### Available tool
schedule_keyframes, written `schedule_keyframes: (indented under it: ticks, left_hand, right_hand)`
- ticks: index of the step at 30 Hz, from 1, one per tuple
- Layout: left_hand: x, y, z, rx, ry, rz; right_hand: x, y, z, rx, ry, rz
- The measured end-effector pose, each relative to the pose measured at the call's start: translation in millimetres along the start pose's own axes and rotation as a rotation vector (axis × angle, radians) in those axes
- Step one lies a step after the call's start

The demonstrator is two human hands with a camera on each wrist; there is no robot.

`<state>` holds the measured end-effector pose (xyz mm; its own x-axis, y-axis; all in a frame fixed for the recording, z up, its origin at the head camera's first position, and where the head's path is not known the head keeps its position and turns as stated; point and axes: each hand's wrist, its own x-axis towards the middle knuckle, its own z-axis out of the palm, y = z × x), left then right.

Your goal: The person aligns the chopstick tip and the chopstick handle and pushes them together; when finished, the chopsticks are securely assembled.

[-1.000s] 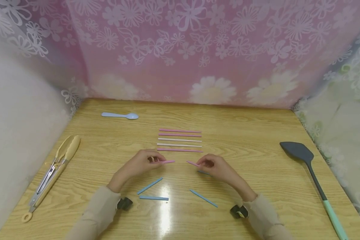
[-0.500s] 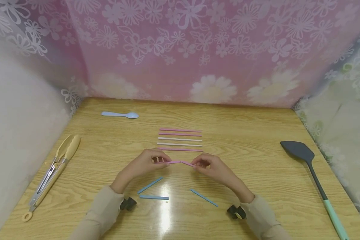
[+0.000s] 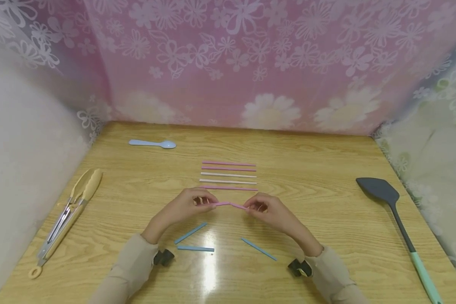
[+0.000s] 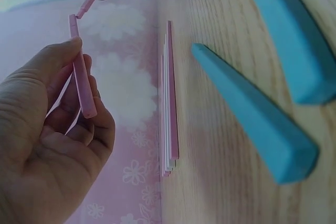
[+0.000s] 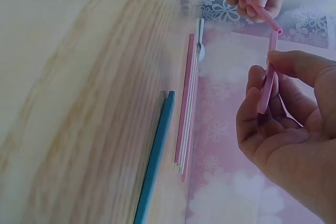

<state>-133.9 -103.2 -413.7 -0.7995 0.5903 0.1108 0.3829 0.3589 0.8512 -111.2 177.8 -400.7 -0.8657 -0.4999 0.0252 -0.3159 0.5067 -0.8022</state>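
Note:
Between thumb and fingertips my left hand point(image 3: 182, 207) pinches one half of a pink chopstick point(image 4: 82, 85). My right hand point(image 3: 271, 213) pinches another pink chopstick half point(image 5: 268, 85) in the same way. Both halves are raised above the table, and their inner ends meet at a slight angle midway between the hands. In the right wrist view the left half's end shows a small square opening beside the tip of the right one. Beyond the hands, whole pink chopsticks point(image 3: 229, 163) and white chopsticks point(image 3: 229, 182) lie in a parallel row.
Nearer the body lie blue chopstick halves, two on the left point(image 3: 195, 248) and one on the right point(image 3: 259, 249). Tongs point(image 3: 70, 219) rest at the left edge, a light-blue spoon point(image 3: 152, 144) at the back left. A dark spatula point(image 3: 380, 192) with a green handle lies at the right.
Both hands have drawn together, the left moving right and the right moving left. The gap between the two pink halves has closed, and their ends now meet.

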Motion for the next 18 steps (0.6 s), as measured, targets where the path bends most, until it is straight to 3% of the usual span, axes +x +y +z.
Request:
schedule_keyframes:
  ticks: [5,18]
  left_hand:
    - [-0.3,1.8,-1.1,0.007,0.001,-0.009]
    - [-0.2,1.4,-0.9,0.010,-0.020,-0.011]
  right_hand:
    - [-0.6,-1.2,-0.8,0.003,0.014,0.029]
    - [0.9,-2.1,-0.1,0.003,0.032,0.007]
